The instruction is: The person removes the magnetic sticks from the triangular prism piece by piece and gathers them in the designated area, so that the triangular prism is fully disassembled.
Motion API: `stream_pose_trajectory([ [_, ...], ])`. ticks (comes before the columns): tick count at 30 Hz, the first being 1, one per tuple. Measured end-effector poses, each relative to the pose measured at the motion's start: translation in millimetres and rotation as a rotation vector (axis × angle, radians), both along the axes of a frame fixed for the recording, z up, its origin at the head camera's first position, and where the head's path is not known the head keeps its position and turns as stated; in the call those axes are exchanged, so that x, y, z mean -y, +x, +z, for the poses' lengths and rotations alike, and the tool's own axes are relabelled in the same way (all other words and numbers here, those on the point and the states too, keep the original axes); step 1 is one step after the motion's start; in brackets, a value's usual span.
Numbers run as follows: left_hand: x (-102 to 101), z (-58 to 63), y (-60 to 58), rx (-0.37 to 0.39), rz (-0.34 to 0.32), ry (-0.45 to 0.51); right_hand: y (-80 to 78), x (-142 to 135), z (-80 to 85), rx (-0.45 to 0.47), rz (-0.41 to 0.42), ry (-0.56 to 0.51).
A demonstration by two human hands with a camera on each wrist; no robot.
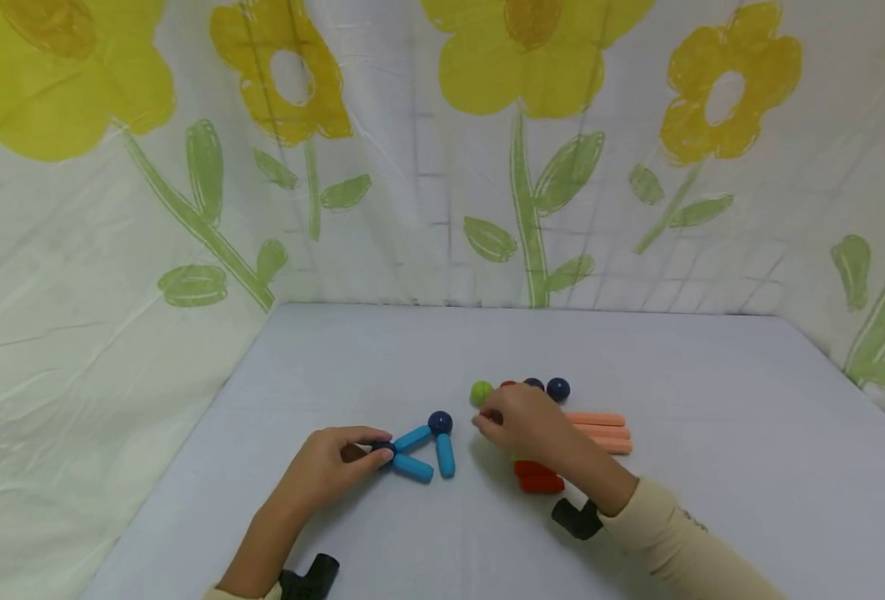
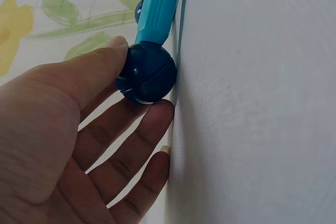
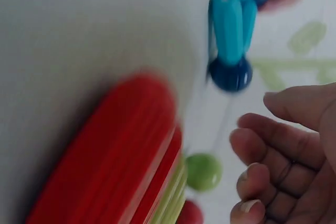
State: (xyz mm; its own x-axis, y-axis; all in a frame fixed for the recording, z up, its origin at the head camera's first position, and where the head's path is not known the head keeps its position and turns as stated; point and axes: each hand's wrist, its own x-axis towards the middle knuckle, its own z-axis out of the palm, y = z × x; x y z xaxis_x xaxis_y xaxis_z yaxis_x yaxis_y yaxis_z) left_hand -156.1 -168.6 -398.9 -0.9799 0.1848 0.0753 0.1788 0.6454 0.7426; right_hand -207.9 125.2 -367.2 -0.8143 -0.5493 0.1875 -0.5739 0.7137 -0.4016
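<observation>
My left hand point(image 1: 326, 471) pinches a navy ball point(image 2: 147, 72) between thumb and fingers at the left corner of a small construction on the table. Two light-blue sticks spread from that ball; the upper stick point(image 1: 412, 438) runs to a second navy ball point(image 1: 440, 422), and the lower stick point(image 1: 413, 468) has a free end. From the second ball a third blue stick point(image 1: 446, 456) points toward the near side. To the right, my right hand point(image 1: 528, 421) hovers with loosely bent fingers and nothing between them. It partly covers the loose balls and sticks behind it.
Beyond the right hand lie a green ball point(image 1: 481, 393), a partly hidden red ball point(image 1: 507, 384) and navy balls point(image 1: 558, 389). Salmon sticks point(image 1: 596, 418) lie right of it, red sticks point(image 1: 541, 483) nearer, beside yellow-green sticks point(image 3: 168, 192). A flowered curtain point(image 1: 382, 250) hangs behind the table.
</observation>
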Motion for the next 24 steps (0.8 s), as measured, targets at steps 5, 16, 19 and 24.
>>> stream_pose_trajectory([
  [5,0.8,1.8,0.4,-0.006,-0.011,0.010,13.6,29.4,0.4,0.030,0.042,0.107],
  [16,0.9,1.8,0.1,-0.019,-0.026,0.007,24.0,49.5,-6.9,0.127,-0.044,0.252],
  [19,1.0,2.2,0.2,-0.023,-0.026,0.001,25.1,45.3,-6.3,0.125,-0.020,0.241],
  [24,0.7,2.6,0.7,-0.018,-0.019,0.001,25.2,34.3,-5.5,0.157,0.026,0.186],
])
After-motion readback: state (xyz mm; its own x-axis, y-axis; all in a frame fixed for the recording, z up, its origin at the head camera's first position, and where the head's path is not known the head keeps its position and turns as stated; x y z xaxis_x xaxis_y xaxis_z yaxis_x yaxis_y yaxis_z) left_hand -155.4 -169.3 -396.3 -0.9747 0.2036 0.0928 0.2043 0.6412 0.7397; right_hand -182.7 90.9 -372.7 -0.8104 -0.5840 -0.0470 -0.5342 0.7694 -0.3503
